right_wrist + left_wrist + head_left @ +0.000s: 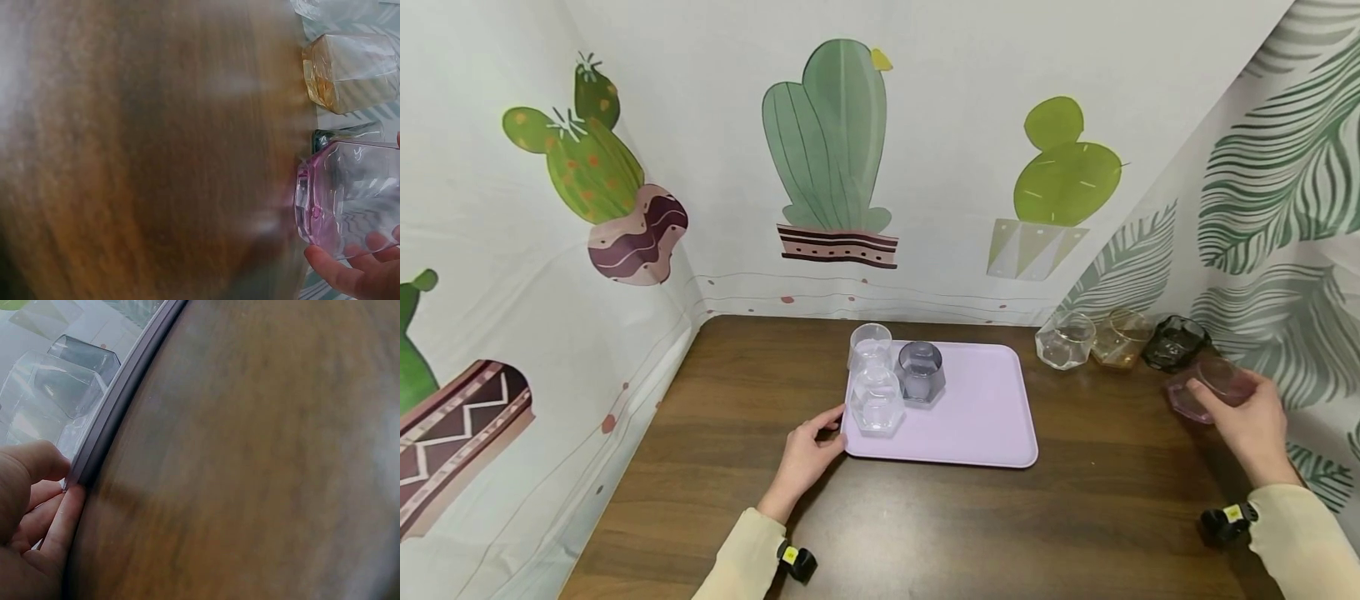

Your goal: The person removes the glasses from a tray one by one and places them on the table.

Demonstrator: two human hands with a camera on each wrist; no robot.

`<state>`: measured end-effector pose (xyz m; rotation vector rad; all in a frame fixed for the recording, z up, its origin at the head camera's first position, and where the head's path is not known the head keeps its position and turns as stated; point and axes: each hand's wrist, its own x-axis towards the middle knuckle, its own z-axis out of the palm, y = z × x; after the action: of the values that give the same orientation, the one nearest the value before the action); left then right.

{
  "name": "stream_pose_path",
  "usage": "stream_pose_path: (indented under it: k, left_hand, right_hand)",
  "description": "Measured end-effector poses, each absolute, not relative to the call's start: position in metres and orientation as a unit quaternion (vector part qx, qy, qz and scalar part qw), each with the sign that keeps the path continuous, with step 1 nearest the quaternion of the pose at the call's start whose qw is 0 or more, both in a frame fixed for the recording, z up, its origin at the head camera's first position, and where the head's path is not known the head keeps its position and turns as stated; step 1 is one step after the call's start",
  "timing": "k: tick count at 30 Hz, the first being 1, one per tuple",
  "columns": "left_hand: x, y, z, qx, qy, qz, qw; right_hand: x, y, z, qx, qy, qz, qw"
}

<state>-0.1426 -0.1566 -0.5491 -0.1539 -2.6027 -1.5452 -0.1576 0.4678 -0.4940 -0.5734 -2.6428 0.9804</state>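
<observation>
My right hand [1258,421] grips a pink faceted glass [1195,402] at the right side of the table. In the right wrist view, fingertips [331,269] wrap the side of that glass [319,212]. My left hand [808,458] pinches the left edge of a lilac tray [977,417] near its front corner. The left wrist view shows the thumb [44,461] over the tray rim [119,394] and fingers against its outer side. Clear glasses [877,408] stand along the tray's left side, beside a smoky grey glass [921,375].
Along the back right of the brown wooden table [925,525] stand a clear glass [1065,343], an amber glass [1122,340] and a dark glass [1176,343], close to the leaf-patterned cloth [1277,217]. A cactus-printed cloth [940,167] hangs behind the table.
</observation>
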Motion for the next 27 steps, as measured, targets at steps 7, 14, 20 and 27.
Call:
stream_pose_path:
  k: [7, 14, 20, 27]
  left_hand:
    - [-0.1419, -0.1566, -0.5482, -0.049, -0.857, -0.511, 0.052]
    - [-0.1422, -0.1559, -0.5466, -0.043, -0.852, -0.519, 0.045]
    - [-0.1433, -0.1566, -0.5482, -0.041, -0.854, -0.517, 0.043]
    - [-0.1435, -0.1571, -0.5483, -0.044, -0.853, -0.518, 0.046]
  right_hand:
    - [-0.1606, 0.4696, -0.4931, -0.199, -0.911, 0.342, 0.118]
    - [-0.1619, 0.4703, -0.4912, -0.196, -0.913, 0.344, 0.103]
    - [-0.1603, 0.4693, -0.4887, -0.187, -0.911, 0.354, 0.100]
    - [-0.1539, 0.4645, -0.4868, -0.198, -0.907, 0.356, 0.108]
